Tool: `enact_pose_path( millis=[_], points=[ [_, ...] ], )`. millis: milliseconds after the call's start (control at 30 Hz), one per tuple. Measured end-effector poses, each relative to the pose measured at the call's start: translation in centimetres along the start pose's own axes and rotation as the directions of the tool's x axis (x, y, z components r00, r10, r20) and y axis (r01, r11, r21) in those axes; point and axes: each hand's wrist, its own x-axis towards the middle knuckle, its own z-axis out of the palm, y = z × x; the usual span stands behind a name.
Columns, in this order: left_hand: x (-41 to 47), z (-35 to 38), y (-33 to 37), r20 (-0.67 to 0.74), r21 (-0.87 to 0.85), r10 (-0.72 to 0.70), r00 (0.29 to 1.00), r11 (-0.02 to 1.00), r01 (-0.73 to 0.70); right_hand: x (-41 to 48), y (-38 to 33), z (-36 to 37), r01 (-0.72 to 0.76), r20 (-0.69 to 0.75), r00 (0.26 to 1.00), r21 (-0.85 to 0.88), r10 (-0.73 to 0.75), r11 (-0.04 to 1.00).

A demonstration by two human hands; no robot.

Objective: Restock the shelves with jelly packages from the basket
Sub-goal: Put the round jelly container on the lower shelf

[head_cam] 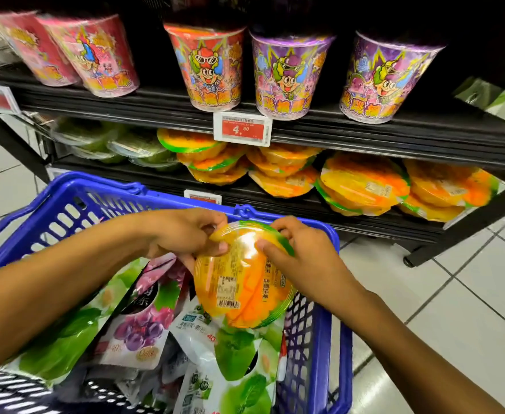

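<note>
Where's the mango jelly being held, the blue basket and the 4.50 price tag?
mango jelly package (245,286), head view, middle of its labelled face.
blue basket (104,186), head view, its far rim.
price tag (240,129), head view, its red part.

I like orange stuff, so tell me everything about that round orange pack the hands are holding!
The round mango jelly pack is a flat orange-yellow disc with a green rim, sealed in shiny clear plastic that glares under the light. A printed label with a barcode and a mango picture face the camera. It is tilted up over the blue basket, above green and purple pouches. The left hand and right hand pinch its upper edge.
</note>
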Motion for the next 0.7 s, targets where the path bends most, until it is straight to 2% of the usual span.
enact_pose_path(
  millis=[67, 133, 200, 300, 400, 500, 700],
  points=[
    [-0.8, -1.2, 0.9, 0.049, -0.081, 0.046, 0.998, 0.996, -0.042, -0.4, -0.3, -0.9, -0.004, -0.142, 0.989, 0.262, 0.042, 0.965],
    [-1.4, -1.9, 1.8, 0.083, -0.199, 0.095, 0.992, 0.977, -0.077, -0.9, -0.5, -1.6, 0.0, -0.207, 0.973, 0.438, 0.101, 0.899],
    [-1.5, -1.6, 2.7, 0.071, -0.322, 0.125, 0.99, 0.942, -0.096, -1.2, -0.7, -2.4, -0.03, -0.186, 0.969, 0.558, 0.161, 0.829],
    [-0.7, 0.4, 3.7, -0.004, -0.477, 0.1, 0.995, 0.874, -0.09, -1.3, -0.4, -3.7, -0.092, -0.136, 0.949, 0.741, 0.283, 0.665],
    [0.4, 3.1, 4.7, -0.116, -0.638, 0.04, 0.992, 0.763, -0.105, -1.6, 0.3, -4.1, -0.058, -0.231, 0.913, 0.741, 0.335, 0.668],
    [1.4, 5.4, 6.0, -0.168, -0.725, 0.008, 0.986, 0.676, -0.129, -1.8, 1.0, -4.0, 0.003, -0.348, 0.838, 0.773, 0.42, 0.634],
    [3.5, 7.8, 9.4, -0.193, -0.764, 0.073, 0.979, 0.615, -0.196, -1.1, 2.6, -5.6, 0.096, -0.459, 0.687, 0.825, 0.563, 0.556]
  ],
)
